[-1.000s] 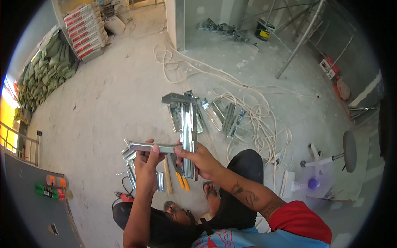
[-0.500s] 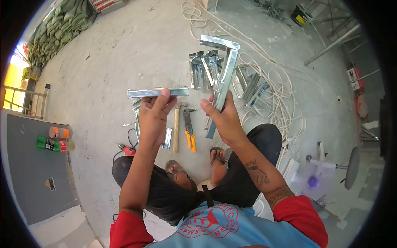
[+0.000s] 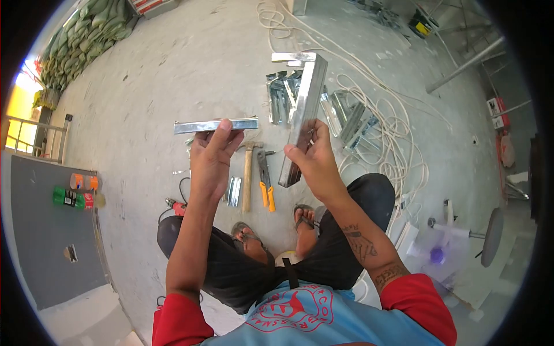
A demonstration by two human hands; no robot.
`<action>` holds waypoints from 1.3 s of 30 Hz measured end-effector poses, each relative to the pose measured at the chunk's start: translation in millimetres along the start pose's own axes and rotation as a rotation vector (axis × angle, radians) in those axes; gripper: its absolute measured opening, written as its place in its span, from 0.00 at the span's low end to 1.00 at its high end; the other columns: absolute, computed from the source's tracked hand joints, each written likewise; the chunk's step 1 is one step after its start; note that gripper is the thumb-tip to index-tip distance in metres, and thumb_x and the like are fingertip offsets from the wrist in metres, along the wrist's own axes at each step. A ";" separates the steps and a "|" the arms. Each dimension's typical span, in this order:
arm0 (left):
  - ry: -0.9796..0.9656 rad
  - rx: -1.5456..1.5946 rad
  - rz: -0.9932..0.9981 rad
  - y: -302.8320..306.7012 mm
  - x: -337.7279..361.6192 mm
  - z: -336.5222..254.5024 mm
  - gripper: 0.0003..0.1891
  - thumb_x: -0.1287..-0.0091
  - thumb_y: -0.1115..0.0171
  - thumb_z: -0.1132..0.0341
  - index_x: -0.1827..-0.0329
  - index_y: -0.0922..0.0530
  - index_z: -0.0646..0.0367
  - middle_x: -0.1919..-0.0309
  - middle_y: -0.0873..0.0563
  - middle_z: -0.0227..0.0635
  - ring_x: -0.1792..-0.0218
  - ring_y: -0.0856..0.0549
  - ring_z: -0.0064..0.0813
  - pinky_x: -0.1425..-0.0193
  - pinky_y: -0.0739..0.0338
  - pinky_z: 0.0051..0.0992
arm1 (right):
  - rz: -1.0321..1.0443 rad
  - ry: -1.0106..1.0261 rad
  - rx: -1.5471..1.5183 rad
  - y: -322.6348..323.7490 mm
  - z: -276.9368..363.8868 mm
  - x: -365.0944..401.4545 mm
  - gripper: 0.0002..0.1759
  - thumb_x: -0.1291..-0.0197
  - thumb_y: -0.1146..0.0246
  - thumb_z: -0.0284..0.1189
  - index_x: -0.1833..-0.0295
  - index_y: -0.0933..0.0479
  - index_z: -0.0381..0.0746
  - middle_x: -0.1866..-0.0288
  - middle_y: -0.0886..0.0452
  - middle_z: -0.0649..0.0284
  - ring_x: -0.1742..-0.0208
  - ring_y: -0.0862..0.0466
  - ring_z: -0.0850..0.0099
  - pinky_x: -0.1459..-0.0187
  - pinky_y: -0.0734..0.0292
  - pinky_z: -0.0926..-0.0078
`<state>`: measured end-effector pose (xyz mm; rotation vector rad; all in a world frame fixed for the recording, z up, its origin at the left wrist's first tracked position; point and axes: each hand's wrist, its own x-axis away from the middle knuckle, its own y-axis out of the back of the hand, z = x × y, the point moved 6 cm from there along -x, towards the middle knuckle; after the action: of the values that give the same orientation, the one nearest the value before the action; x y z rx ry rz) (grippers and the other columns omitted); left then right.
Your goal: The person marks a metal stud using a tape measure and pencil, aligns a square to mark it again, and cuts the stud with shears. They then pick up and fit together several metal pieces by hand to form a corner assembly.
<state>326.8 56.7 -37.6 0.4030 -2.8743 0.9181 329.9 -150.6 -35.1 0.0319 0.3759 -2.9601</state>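
My left hand [image 3: 212,155] is closed round a short, straight metal channel [image 3: 216,126], held level with the thumb on its near face. In my right hand [image 3: 314,153] is a longer L-shaped metal channel [image 3: 306,104], its bent arm pointing left at the far end. The two pieces are apart. Beneath and between my hands, a hammer [image 3: 247,179] with a wooden handle lies on the floor beside a riveter-like tool with orange handles [image 3: 266,187]. Beyond my right hand lies a pile of cut metal channels [image 3: 280,98], partly hidden by the L-shaped piece.
Loops of white cable [image 3: 392,132] spread over the floor at right. A red power tool [image 3: 176,206] lies by my left knee. Bottles [image 3: 72,198] stand or lie on a grey board [image 3: 52,230] at left. Stacked sacks [image 3: 86,46] fill the far left; a metal pole [image 3: 464,66] slants at far right.
The L-shaped channel has been turned in my right hand, so its broad side faces me and its bent arm lies flatter. My left hand has shifted slightly left with the short channel.
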 end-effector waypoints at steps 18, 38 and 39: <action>0.017 0.038 0.026 -4.5 1.7 2.5 0.17 0.29 0.30 0.68 0.45 0.27 0.62 0.53 0.15 0.37 0.49 0.12 0.31 0.39 0.16 0.32 | 0.068 -0.091 -0.046 -2.1 -13.9 1.5 0.34 0.34 0.34 0.24 0.27 0.43 0.35 0.40 0.29 0.59 0.49 0.20 0.77 0.55 0.20 0.79; -0.055 0.130 0.109 -17.6 10.8 -8.9 0.15 0.29 0.31 0.69 0.45 0.26 0.63 0.51 0.15 0.38 0.46 0.14 0.31 0.34 0.19 0.36 | 0.310 -0.316 -0.451 -24.0 -12.7 15.8 0.37 0.48 0.40 0.28 0.29 0.35 0.37 0.50 0.26 0.60 0.55 0.24 0.69 0.45 0.27 0.63; -0.038 0.122 0.104 -17.6 11.2 -7.5 0.16 0.29 0.31 0.69 0.45 0.26 0.63 0.51 0.15 0.38 0.46 0.14 0.31 0.34 0.18 0.36 | 0.311 -0.316 -0.449 -24.7 -12.9 16.2 0.37 0.48 0.40 0.28 0.29 0.35 0.37 0.50 0.26 0.60 0.55 0.24 0.69 0.45 0.27 0.63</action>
<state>321.0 44.7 -19.8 0.2860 -2.9066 1.1196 310.0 -126.3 -42.1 -0.3865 0.8824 -2.4581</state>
